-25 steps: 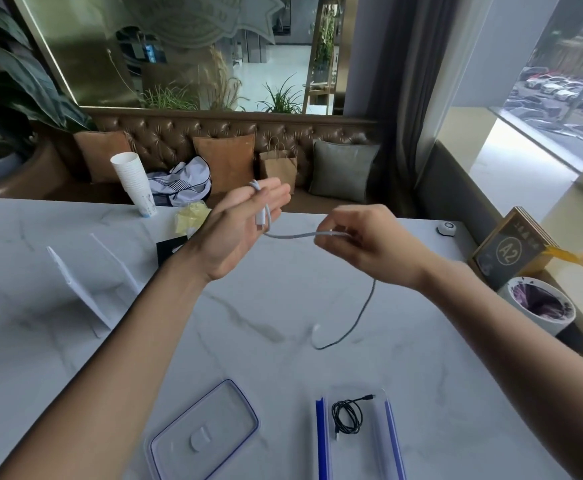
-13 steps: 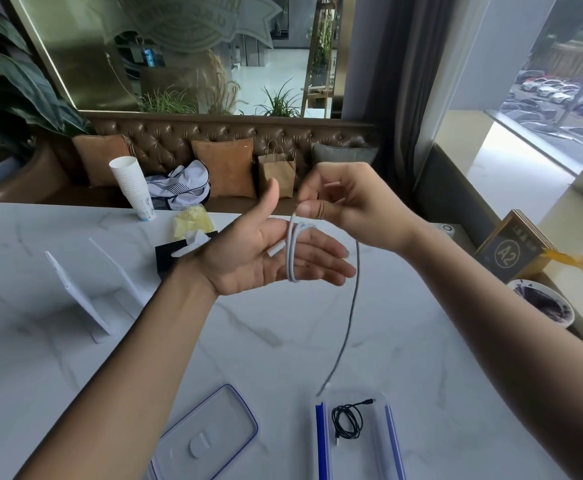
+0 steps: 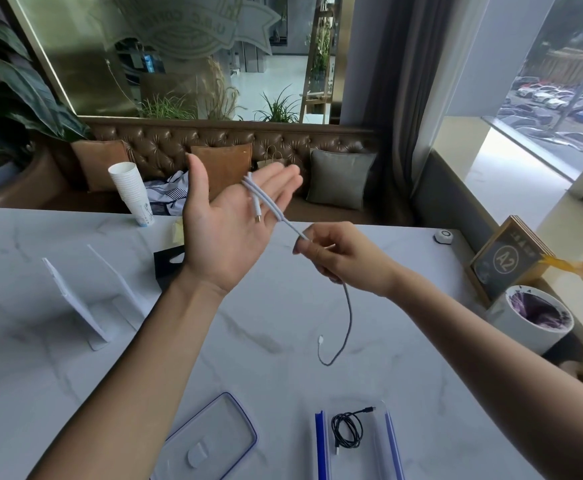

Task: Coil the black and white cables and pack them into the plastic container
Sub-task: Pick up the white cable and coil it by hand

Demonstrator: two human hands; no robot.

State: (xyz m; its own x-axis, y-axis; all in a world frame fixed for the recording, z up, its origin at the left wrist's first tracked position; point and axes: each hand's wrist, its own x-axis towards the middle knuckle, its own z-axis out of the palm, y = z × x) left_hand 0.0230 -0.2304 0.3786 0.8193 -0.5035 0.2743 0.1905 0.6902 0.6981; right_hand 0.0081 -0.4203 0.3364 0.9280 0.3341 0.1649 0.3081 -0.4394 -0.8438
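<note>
Your left hand is raised palm-up above the marble table, fingers straight and spread flat, with the white cable looped twice around them and one plug end resting against the palm. Your right hand, just right of the left, has thumb and forefinger pinched shut on that cable where it leaves the loops; the rest of it hangs below the fist and curls down to the table, its free plug lying on the marble. Nearer you on the table, the black cable sits already coiled inside the open plastic container with blue edges, and the clear lid lies flat left of the container. At the table's right edge a dark framed sign reads "A2" inside a circle.
</note>
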